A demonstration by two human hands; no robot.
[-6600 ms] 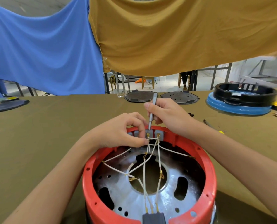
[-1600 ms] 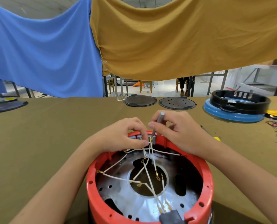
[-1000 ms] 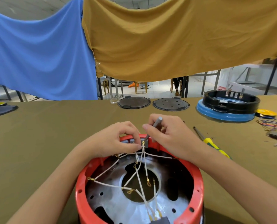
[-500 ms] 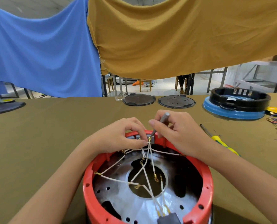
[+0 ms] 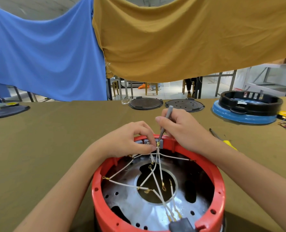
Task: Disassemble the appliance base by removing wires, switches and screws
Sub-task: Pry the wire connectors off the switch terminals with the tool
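Head view. Red appliance base (image 5: 157, 220): on table, below both hands. Left hand (image 5: 129, 141): fingers pinching white wires (image 5: 155, 174) at far rim. Right hand (image 5: 180, 129): fingers gripping grey screwdriver (image 5: 164, 122), tip beside left fingertips.

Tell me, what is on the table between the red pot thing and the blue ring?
In the head view, a yellow-handled screwdriver lies on the cloth between the red base and the blue ring, partly behind the right hand.

Inside red appliance base (image 5: 157, 220): white wires (image 5: 154, 178) criss-cross the opening, barring a straight reach to the metal plate (image 5: 139, 210). Far rim: occupied by left hand (image 5: 129, 141), right hand (image 5: 182, 129) and grey screwdriver (image 5: 164, 123). Olive tablecloth (image 5: 55, 139) left of base: open passage.
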